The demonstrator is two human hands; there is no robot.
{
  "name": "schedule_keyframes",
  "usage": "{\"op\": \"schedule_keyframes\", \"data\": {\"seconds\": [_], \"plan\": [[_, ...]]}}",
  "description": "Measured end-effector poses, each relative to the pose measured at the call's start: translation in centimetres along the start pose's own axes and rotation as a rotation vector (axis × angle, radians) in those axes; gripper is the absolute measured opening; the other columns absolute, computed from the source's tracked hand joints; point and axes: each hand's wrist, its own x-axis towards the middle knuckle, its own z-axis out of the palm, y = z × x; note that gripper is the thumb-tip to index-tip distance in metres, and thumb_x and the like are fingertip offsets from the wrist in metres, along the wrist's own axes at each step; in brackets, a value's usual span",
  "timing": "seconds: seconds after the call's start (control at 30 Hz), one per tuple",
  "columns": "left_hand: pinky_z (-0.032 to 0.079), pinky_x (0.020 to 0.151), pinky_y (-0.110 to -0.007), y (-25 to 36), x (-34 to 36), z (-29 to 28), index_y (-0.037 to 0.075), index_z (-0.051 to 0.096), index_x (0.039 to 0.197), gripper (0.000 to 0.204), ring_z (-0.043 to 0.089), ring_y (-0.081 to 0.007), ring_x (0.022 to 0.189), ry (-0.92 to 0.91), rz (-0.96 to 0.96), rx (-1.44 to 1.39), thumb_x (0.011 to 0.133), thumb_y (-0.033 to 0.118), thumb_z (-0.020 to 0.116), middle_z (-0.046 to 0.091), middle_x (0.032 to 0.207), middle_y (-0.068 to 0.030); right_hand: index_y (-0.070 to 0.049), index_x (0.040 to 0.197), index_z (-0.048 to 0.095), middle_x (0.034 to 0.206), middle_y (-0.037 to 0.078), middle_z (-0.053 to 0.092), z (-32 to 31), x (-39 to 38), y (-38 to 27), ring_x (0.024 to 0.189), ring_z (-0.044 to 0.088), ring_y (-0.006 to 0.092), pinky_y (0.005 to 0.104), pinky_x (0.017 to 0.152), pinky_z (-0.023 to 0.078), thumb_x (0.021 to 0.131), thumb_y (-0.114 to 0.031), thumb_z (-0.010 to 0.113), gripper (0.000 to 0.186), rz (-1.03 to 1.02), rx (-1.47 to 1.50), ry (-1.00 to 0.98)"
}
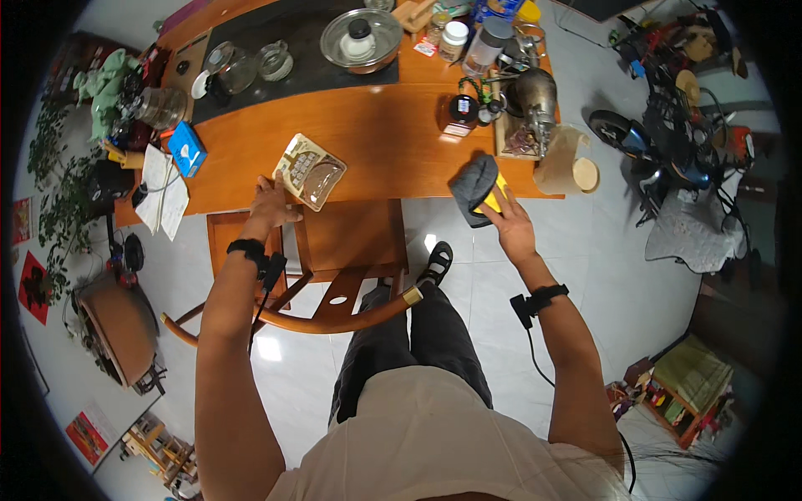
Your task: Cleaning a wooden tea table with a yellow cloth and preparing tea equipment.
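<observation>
My right hand [511, 224] grips a grey cleaning cloth [473, 187] with a yellow edge, held at the front edge of the wooden table [376, 138]. My left hand [271, 204] rests on the table's front edge with its fingers spread, touching a clear plastic tray [310, 169] with a beige printed card under it. Both wrists wear black bands with cables.
A wooden armchair [338, 275] stands between me and the table. On the table sit a metal bowl with lid [361, 39], glass pots [236, 68], jars [455, 37], a blue box [187, 149] and papers [162, 189]. Motorbikes [668, 142] stand at the right, plants [58, 184] at the left.
</observation>
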Motion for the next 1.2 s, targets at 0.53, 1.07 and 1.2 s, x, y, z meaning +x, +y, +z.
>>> {"op": "schedule_keyframes", "data": {"seconds": [0.53, 1.07, 1.2], "plan": [[0.03, 0.111, -0.045, -2.9, 2.8, 1.4, 0.007, 0.02, 0.15, 0.095, 0.024, -0.0405, 0.14, 0.273, 0.125, 0.283, 0.077, 0.036, 0.073, 0.026, 0.152, -0.0215, -0.03, 0.122, 0.058, 0.147, 0.007, 0.039, 1.6, 7.3, -7.3, 0.136, 0.036, 0.0344, 0.0461, 0.105, 0.036, 0.084, -0.013, 0.055, 0.043, 0.006, 0.207, -0.056], [0.029, 0.111, -0.049, 24.2, -2.1, -4.1, 0.022, 0.017, 0.152, 0.102, 0.021, -0.0415, 0.141, 0.071, 0.555, 0.278, 0.072, 0.044, 0.075, 0.01, 0.156, -0.0224, -0.012, 0.135, 0.051, 0.131, 0.011, 0.056, 2.6, -18.0, 4.3, 0.115, 0.055, 0.024, 0.03, 0.093, 0.046, 0.078, 0.016, 0.049, 0.064, 0.827, 1.014, 0.356], [0.029, 0.111, -0.045, 21.1, 0.4, -4.2, 0.021, 0.02, 0.152, 0.098, 0.022, -0.0408, 0.141, 0.045, 0.621, 0.305, 0.074, 0.047, 0.072, 0.011, 0.156, -0.0229, -0.008, 0.138, 0.047, 0.118, 0.006, 0.058, -0.4, -14.7, 5.9, 0.08, 0.052, 0.0099, 0.0228, 0.068, 0.046, 0.085, 0.011, 0.046, 0.056, 1.145, 1.266, 0.585]]}}
